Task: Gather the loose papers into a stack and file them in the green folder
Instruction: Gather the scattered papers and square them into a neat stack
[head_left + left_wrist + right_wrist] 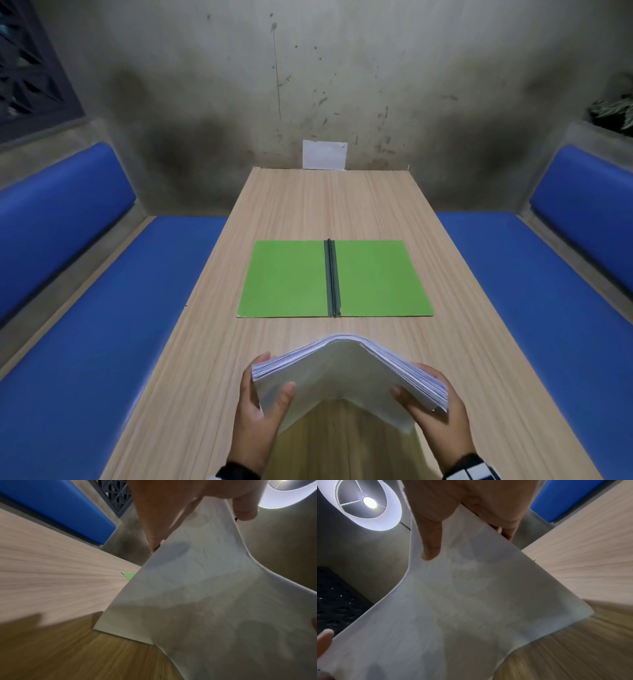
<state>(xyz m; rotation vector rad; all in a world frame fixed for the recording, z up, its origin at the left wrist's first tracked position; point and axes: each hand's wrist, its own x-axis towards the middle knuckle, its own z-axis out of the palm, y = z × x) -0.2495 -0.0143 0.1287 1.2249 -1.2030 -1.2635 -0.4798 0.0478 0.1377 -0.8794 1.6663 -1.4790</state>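
A thick stack of white papers [346, 373] is held above the near end of the wooden table [308, 205], bent upward in the middle like a tent. My left hand [263, 401] grips its left edge, thumb on the near face. My right hand [431, 401] grips the right edge the same way. The wrist views show the stack's pale underside [205, 595] [462, 601] with my fingers [154, 520] [429, 534] pinching it. The green folder [291, 277] lies open and flat in the middle of the table beyond the stack, with a dark spine bar [333, 277] down its centre.
Blue padded benches [68, 308] [548, 291] run along both long sides of the table. A white sheet [324, 155] leans on the stained concrete wall at the far end. A lit round lamp [368, 503] hangs overhead.
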